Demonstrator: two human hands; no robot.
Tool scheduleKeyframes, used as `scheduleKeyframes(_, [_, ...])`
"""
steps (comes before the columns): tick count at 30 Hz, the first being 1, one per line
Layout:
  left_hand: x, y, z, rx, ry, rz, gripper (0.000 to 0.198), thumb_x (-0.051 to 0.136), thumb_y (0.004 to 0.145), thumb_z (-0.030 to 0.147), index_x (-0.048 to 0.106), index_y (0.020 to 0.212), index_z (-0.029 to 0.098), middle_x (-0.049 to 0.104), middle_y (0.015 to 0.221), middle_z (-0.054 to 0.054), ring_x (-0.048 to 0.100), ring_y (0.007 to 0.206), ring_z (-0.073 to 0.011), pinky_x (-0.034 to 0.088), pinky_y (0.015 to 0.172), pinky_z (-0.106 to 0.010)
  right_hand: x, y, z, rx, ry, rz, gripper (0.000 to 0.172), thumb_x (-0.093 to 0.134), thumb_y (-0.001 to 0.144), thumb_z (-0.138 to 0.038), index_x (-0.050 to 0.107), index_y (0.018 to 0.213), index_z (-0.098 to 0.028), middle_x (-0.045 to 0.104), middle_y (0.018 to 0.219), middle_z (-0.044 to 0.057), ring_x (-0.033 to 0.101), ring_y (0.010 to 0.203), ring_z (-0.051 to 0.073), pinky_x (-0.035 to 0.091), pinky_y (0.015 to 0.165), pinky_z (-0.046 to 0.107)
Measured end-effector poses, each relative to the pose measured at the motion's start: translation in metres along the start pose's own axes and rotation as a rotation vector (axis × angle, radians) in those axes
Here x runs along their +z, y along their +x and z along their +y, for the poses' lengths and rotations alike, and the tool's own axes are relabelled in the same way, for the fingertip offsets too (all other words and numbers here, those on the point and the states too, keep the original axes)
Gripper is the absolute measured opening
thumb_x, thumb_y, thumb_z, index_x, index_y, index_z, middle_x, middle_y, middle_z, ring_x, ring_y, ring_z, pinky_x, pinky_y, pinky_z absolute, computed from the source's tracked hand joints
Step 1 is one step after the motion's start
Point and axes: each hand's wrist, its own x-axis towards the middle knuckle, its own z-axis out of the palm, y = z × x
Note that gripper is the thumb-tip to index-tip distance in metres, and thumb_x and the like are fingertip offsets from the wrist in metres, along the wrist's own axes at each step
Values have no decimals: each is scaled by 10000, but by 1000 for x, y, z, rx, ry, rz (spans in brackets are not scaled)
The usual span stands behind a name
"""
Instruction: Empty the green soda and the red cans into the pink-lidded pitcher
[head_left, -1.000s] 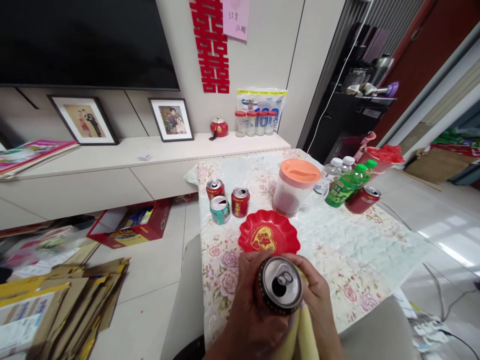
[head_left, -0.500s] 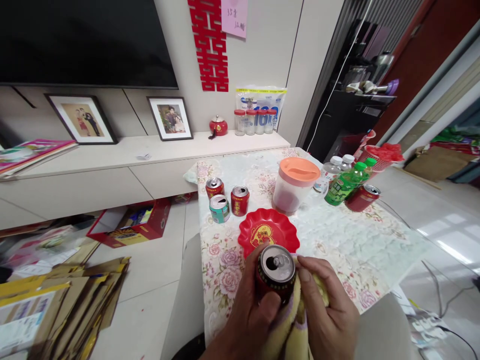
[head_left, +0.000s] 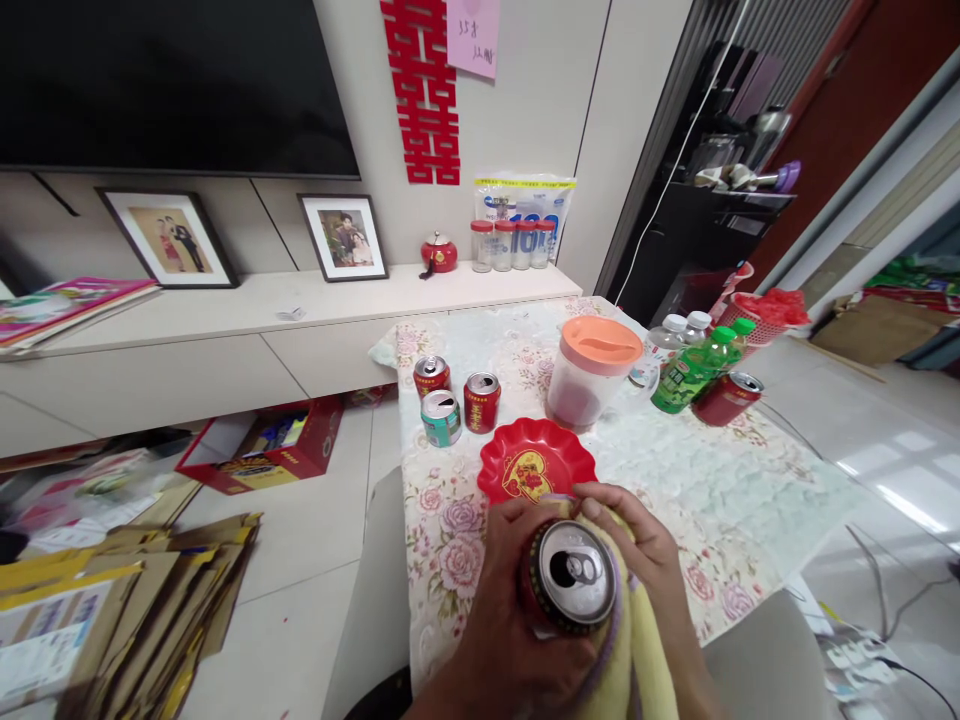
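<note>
My left hand (head_left: 502, 610) is wrapped round a dark red drink can (head_left: 576, 575), its opened silver top tilted up toward me. A yellow cloth (head_left: 637, 640) with a purple edge lies against the can's right and far side. My right hand (head_left: 645, 545) grips this cloth, fingers pressing it near the far side of the can. Just beyond my hands is a red scalloped plate (head_left: 574, 465) with a gold heart print. Two red cans, one a red can (head_left: 481, 402), and a green can (head_left: 440, 418) stand to the left of the plate.
A flowered tablecloth (head_left: 457, 530) covers the table. Behind the plate stands a pitcher with an orange lid (head_left: 596, 370). Several bottles, such as a green bottle (head_left: 690, 375), and another red can (head_left: 727, 398) are at the right. Flattened cardboard (head_left: 165, 600) lies on the floor left.
The can has moved slightly right and nearer to me, tilting more. My right hand and the cloth have shifted round to its far side.
</note>
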Motion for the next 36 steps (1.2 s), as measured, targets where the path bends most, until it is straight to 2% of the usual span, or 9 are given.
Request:
scheduleKeyframes(4, [5, 2, 9, 43, 68, 80, 647, 848, 807, 671, 699, 1305, 286, 642, 1178, -94, 669, 1063, -321, 612, 916, -447, -1, -1, 19, -37, -64, -11, 418, 891, 762, -585, 842, 940, -211, 817, 903, 89, 746, 805, 253, 578, 633, 322])
scheduleKeyframes(10, [3, 1, -4, 0, 6, 108, 742, 845, 795, 731, 641, 1351, 284, 635, 1173, -81, 660, 1029, -288, 589, 912, -407, 0, -15, 35, -111, -110, 64, 421, 817, 833, -619, 837, 937, -211, 820, 917, 87, 762, 860, 253, 628, 773, 348])
scheduleKeyframes(13, [-4, 1, -13, -17, 64, 55, 661, 896, 785, 489, 644, 1364, 293, 643, 1207, -57, 661, 1090, -283, 570, 1012, -425, 0, -24, 32, -164, -140, 127, 387, 793, 876, -591, 834, 945, -213, 814, 930, 84, 752, 847, 233, 626, 769, 328])
scheduleKeyframes(16, [-9, 1, -14, -16, 109, -17, 750, 836, 720, 223, 627, 1434, 313, 660, 1269, -51, 661, 1183, -308, 544, 1085, -463, -3, -30, 21, -259, -187, 220, 343, 795, 892, -560, 842, 945, -225, 803, 929, 78, 741, 817, 210, 615, 720, 293])
scheduleKeyframes(21, [-8, 2, -7, -81, 54, -165, 933, 756, 635, 67, 611, 1514, 343, 672, 1308, -52, 675, 1211, -322, 540, 1122, -483, -9, -26, -7, -376, -260, 274, 260, 819, 886, -529, 862, 918, -275, 792, 976, 59, 731, 837, 169, 588, 714, 226])
scheduleKeyframes(23, [-8, 1, -5, -101, 15, -203, 927, 802, 666, 96, 605, 1533, 358, 663, 1354, -59, 664, 1260, -338, 526, 1158, -500, -9, -20, -14, -334, -219, 227, 314, 848, 841, -568, 858, 888, -258, 781, 933, 67, 721, 822, 183, 589, 719, 251])
scheduleKeyframes(28, [-15, -4, -4, -128, -51, -247, 931, 966, 734, 341, 567, 1575, 359, 625, 1500, -91, 591, 1423, -391, 466, 1248, -516, -7, -7, -7, 105, 81, 3, 456, 924, 730, -616, 812, 961, -239, 749, 777, 44, 646, 632, 170, 546, 596, 289])
scheduleKeyframes(32, [-14, -4, 2, -131, -136, -180, 893, 944, 792, 371, 507, 1571, 364, 652, 1470, -94, 665, 1353, -347, 561, 1154, -448, -6, -3, 9, 84, 46, -33, 466, 907, 737, -622, 817, 948, -216, 792, 850, 77, 703, 715, 222, 581, 659, 342])
scheduleKeyframes(36, [-6, 1, 6, -24, -96, -95, 658, 902, 809, 365, 631, 1407, 318, 702, 1252, -73, 735, 1089, -283, 637, 963, -391, -4, -5, 20, 33, -14, 0, 471, 924, 687, -607, 834, 918, -207, 811, 878, 91, 731, 784, 252, 584, 683, 341])
